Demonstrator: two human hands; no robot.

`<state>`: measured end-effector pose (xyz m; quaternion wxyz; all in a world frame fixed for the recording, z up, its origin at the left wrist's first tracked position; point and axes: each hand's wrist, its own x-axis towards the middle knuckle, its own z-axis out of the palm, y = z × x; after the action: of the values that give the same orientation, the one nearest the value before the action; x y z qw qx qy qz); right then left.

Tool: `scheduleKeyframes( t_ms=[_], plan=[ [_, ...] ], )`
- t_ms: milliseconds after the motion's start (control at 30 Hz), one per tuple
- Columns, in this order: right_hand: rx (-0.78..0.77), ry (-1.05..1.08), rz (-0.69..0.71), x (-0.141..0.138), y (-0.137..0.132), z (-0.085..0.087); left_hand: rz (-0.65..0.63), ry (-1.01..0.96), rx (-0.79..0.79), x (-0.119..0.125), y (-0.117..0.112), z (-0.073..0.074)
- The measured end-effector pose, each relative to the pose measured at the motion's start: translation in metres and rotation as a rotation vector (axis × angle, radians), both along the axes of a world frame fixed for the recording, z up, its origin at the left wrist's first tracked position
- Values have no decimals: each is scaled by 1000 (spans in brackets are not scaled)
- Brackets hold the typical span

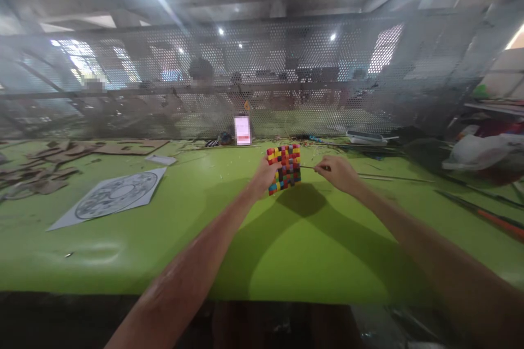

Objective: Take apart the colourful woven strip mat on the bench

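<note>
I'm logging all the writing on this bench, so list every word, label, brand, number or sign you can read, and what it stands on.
No text can be read.
Lit screen: faint marks, too blurred to read.
Paper: a ring-shaped drawing; no words can be made out.
White case at the back: too small to tell whether it bears a label.
Woven square in the hands: coloured blocks, no lettering visible.

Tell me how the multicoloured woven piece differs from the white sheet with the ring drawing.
The woven piece is held up in the left hand, while the white sheet lies flat on the green table.
The woven piece mixes red, yellow, blue and other bright colours; the white sheet carries dark line work.
The woven piece shows a grid of small blocks, the white sheet a round ring.
Both are patterned.
</note>
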<state>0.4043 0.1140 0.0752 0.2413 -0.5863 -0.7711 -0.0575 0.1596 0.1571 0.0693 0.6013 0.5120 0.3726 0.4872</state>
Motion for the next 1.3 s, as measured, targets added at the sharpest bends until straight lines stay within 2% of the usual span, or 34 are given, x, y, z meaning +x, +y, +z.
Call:
scheduleKeyframes(
  t_ms=[367, 500, 633, 800, 1000, 1300],
  plan=[
    [20, 36, -9, -3, -2, -2, 2, 23, -37, -3, 1, -5],
    [47, 56, 16, -6, -4, 0, -43, 31, -71, -4, -1, -1],
    [15, 76, 88, -7, -4, 2, -32, 42, -114, -7, -5, 4],
    [-66, 153, 166, -7, -5, 5, -85, 95, -89, -11, -6, 1],
    [-95, 165, 262, -16, -9, 4, -234, 150, -26, -11, -1, -9],
    [-126, 186, 207, -19, -9, 4, -206, 173, 14, -11, 3, -9]
  ],
)
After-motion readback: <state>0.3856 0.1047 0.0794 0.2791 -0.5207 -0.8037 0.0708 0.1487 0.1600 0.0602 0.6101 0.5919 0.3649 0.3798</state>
